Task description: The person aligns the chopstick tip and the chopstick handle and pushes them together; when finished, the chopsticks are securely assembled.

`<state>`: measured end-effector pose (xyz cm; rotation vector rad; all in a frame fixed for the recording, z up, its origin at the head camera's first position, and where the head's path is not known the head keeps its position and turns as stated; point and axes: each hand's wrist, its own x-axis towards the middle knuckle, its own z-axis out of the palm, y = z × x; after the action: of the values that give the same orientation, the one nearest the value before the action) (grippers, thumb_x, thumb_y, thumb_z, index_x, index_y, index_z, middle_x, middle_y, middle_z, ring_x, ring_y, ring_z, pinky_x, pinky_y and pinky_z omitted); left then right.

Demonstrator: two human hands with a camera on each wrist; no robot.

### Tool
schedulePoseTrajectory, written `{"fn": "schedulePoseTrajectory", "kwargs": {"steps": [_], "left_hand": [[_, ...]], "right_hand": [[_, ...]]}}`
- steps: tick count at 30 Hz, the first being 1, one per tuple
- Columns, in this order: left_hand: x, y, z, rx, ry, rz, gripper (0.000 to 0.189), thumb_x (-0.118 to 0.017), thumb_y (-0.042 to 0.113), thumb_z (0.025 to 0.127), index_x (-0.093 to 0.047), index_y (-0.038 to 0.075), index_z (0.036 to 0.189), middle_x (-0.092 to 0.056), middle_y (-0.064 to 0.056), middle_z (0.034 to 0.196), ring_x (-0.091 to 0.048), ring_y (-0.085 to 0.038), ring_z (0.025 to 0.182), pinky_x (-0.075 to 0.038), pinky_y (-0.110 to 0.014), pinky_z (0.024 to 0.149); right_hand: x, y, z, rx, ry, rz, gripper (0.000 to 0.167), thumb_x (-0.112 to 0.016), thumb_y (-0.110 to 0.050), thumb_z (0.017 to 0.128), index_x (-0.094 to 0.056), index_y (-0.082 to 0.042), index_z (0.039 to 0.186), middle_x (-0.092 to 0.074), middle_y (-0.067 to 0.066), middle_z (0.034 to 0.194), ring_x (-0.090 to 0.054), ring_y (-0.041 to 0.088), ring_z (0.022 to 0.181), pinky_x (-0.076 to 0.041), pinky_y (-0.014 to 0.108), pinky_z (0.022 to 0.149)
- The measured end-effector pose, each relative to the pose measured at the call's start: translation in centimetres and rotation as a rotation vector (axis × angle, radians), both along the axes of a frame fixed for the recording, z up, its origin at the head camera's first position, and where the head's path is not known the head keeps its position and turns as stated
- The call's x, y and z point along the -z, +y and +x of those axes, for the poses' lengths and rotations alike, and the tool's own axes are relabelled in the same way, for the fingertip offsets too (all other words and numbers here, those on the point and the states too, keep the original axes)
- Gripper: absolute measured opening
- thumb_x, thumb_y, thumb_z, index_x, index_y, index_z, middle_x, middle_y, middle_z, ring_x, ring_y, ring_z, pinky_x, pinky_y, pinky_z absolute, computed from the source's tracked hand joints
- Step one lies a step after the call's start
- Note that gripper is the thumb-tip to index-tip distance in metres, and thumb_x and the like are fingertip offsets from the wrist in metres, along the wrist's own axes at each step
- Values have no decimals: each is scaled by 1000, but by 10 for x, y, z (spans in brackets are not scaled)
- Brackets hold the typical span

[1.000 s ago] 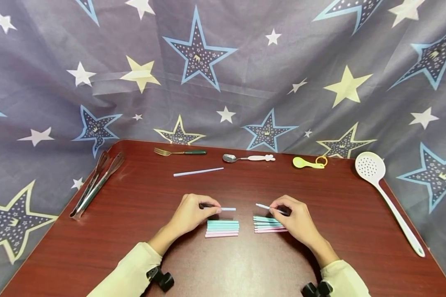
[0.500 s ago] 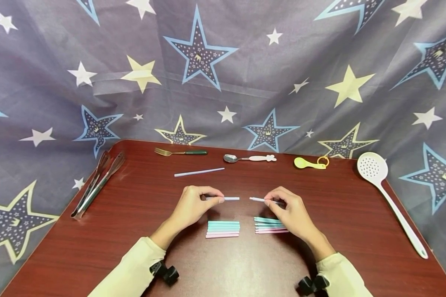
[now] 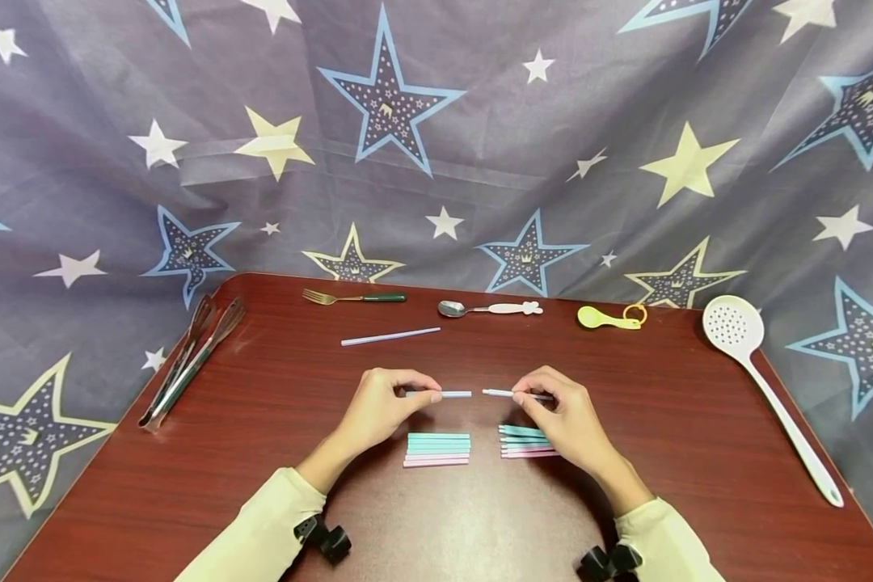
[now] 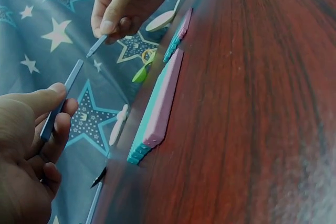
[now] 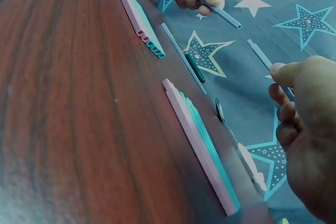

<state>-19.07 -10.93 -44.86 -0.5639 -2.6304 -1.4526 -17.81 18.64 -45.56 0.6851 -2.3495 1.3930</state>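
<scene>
My left hand (image 3: 378,408) pinches a pale blue plastic stick (image 3: 457,394) between thumb and fingers, raised off the table. In the right wrist view this blue stick (image 5: 228,18) has a hollow-looking end. My right hand (image 3: 571,420) pinches another light blue stick (image 3: 498,393), whose stepped, narrower tip (image 5: 251,42) points at the first. A small gap separates the two ends, which are nearly in line. Below the hands lie two flat rows of short sticks, teal and pink: a left row (image 3: 437,449) and a right row (image 3: 520,440), partly hidden by my right hand.
A longer lilac stick (image 3: 390,336) lies beyond my left hand. Along the back are a green-handled fork (image 3: 352,298), a white-handled spoon (image 3: 491,309) and a yellow measuring spoon (image 3: 608,318). Metal tongs (image 3: 191,364) lie left, a white slotted ladle (image 3: 771,396) right. Starred cloth (image 3: 436,145) hangs behind.
Both hands have risen away from the stick rows and moved closer together. The right stick has turned from slanted to nearly level, and the gap between the two ends has narrowed.
</scene>
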Motion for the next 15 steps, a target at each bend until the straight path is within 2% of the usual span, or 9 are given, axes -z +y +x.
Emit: {"fn": "schedulePoseTrajectory", "kwargs": {"steps": [5, 15], "left_hand": [[0, 0, 1, -9, 5, 0, 14, -79, 42, 91, -82, 28, 93, -74, 18, 78, -46, -10, 55, -36, -22, 52], [-1, 2, 2, 3, -3, 3, 10, -80, 37, 90, -82, 27, 93, -75, 9, 75, -40, -3, 50, -35, -22, 50]], "right_hand": [[0, -2, 1, -12, -9, -11, 13, -78, -3, 90, -76, -16, 93, -71, -4, 90, -62, 4, 82, -50, 13, 72], [1, -5, 3, -35, -27, -17, 14, -77, -1, 90, -76, -15, 93, -70, -5, 89, -61, 4, 82, -50, 13, 71]]}}
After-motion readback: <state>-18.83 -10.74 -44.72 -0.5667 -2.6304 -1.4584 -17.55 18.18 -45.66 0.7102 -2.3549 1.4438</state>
